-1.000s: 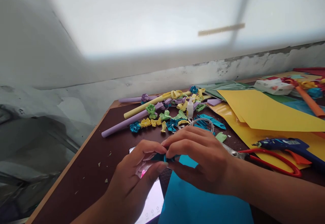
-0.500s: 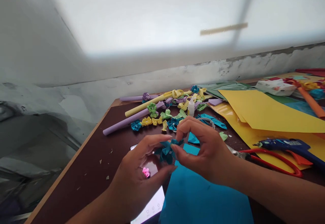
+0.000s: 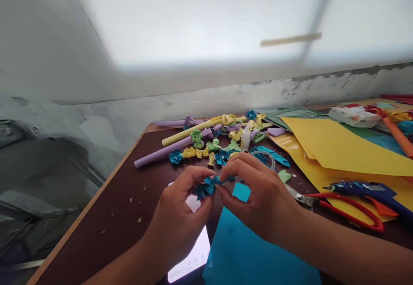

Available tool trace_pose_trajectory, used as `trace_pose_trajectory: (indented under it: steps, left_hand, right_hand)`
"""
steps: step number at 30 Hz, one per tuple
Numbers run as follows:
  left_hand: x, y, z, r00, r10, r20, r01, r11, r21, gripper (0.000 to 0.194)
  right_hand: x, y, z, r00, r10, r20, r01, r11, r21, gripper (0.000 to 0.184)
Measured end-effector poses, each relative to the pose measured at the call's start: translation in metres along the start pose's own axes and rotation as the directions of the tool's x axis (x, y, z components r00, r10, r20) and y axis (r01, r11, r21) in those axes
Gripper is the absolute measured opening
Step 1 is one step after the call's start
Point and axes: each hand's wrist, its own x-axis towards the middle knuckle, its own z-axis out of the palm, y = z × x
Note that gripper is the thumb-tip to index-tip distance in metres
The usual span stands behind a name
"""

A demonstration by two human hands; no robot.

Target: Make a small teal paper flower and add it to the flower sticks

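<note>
A small blue paper flower (image 3: 206, 187) is held up between my two hands, over the table. My left hand (image 3: 180, 209) grips it from the left, thumb and fingers curled round its petals. With thumb and index finger pressed together, my right hand (image 3: 254, 190) pinches a petal on its right side. Under my right hand lies a sheet of blue paper (image 3: 258, 250). A lit phone (image 3: 190, 259) rests below my left hand, its screen partly covered by it.
Paper flowers (image 3: 196, 137) and rolled paper tubes (image 3: 166, 150) lie at the back, near a small white glue bottle (image 3: 245, 137). On the right are red-handled scissors (image 3: 351, 207), a blue glue gun (image 3: 364, 189) and yellow sheets (image 3: 348, 145). Scraps (image 3: 140, 220) dot the left side.
The flower has turned and sits slightly lower, its petals bunched more closely. My left fingers and thumb have closed in on it. The view has shifted a little.
</note>
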Motion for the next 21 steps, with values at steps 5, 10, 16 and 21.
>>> trace_pose_trajectory:
  steps: [5, 10, 16, 21]
  left_hand:
    - [0.002, -0.002, -0.001, 0.996, 0.081, -0.047, -0.07, 0.976, 0.204, 0.03]
    - [0.005, -0.002, -0.002, 1.0, -0.018, -0.023, 0.018, 1.0, -0.011, 0.027]
    - [0.006, 0.003, -0.003, 0.982, -0.171, 0.074, 0.186, 0.938, -0.294, 0.033]
    - [0.005, 0.004, -0.006, 0.974, -0.194, 0.12, 0.228, 0.869, -0.439, 0.033]
  right_hand:
    - [0.0, -0.004, 0.0, 0.993, 0.105, 0.045, -0.101, 0.992, -0.079, 0.004]
    - [0.006, 0.005, -0.003, 0.976, 0.205, 0.078, -0.2, 0.977, -0.069, 0.003]
    - [0.012, 0.019, -0.005, 0.96, 0.265, 0.087, -0.277, 0.938, 0.207, 0.013]
    - [0.009, 0.019, -0.004, 0.99, 0.136, 0.034, -0.14, 0.959, 0.245, 0.016]
